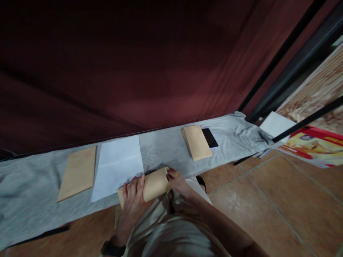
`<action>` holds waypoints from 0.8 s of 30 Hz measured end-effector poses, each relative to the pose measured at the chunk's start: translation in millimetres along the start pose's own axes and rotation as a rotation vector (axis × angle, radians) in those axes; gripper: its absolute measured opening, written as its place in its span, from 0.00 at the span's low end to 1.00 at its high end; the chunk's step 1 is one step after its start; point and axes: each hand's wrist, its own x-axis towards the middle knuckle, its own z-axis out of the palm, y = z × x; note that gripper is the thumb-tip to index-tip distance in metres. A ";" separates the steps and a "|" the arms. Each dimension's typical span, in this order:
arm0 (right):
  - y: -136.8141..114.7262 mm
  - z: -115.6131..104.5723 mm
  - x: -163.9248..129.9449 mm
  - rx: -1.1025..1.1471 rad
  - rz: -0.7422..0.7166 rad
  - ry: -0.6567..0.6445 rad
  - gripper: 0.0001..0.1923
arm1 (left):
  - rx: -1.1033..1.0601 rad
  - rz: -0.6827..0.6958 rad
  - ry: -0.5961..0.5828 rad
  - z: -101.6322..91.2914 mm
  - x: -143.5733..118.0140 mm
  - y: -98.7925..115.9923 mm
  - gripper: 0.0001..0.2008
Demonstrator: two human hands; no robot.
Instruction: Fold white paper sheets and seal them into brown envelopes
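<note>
Head view: both hands on one envelope (154, 185) at the table's (24, 200) near edge.
Left hand (132, 200) wrapped its middle, right hand (175, 178) pinched the open end (contents not visible). Paper (118, 166) lay flat beside it, a single envelope (78, 172) further left, a stack (197, 142) with a phone (209, 137) to the right. Filling looked partway. No writing legible.

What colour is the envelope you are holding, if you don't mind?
Tan brown; the envelope shows best in the head view.
</note>
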 end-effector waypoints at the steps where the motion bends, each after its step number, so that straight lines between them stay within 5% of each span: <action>1: -0.2 -0.6 0.1 -0.009 0.004 0.003 0.10 | -0.003 0.003 0.003 -0.6 0.2 0.2 0.47; 12: -10.9 -12.3 -10.0 0.165 -0.106 0.168 0.09 | 0.051 0.078 0.031 -7.7 9.5 2.2 0.43; 18: -19.1 -19.2 -11.6 0.471 -0.186 0.221 0.22 | 0.046 0.124 0.084 -9.8 21.1 0.5 0.43; 22: -21.3 -26.9 -9.2 0.531 -0.075 0.235 0.40 | 0.025 0.153 0.082 -14.5 29.6 2.0 0.43; 24: -20.7 -31.5 -7.6 0.472 -0.055 0.227 0.36 | 0.025 0.172 0.080 -16.4 32.7 2.8 0.43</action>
